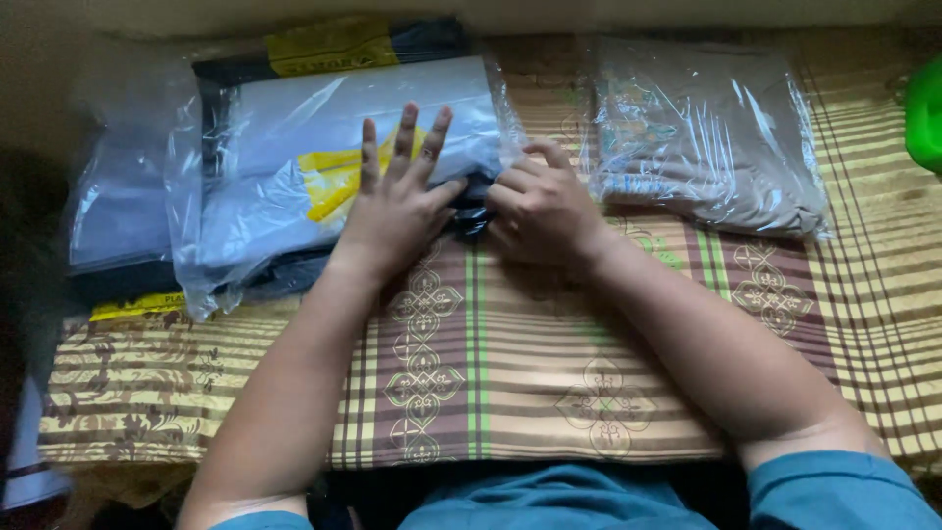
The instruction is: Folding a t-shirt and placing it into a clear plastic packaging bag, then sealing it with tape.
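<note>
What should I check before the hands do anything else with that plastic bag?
1. Left hand rests flat on the clear plastic bag with grey and dark folded cloth inside: ok.
2. Right hand pinches the bag's dark corner: ok.
3. Bag lies fully on the striped brown patterned cloth: ok.
4. Bag's opening sealed: cannot tell.
5. Second clear bag with beige folded cloth lies apart from the hands: ok.
6. Green object at the right edge is out of the way: ok.
</note>
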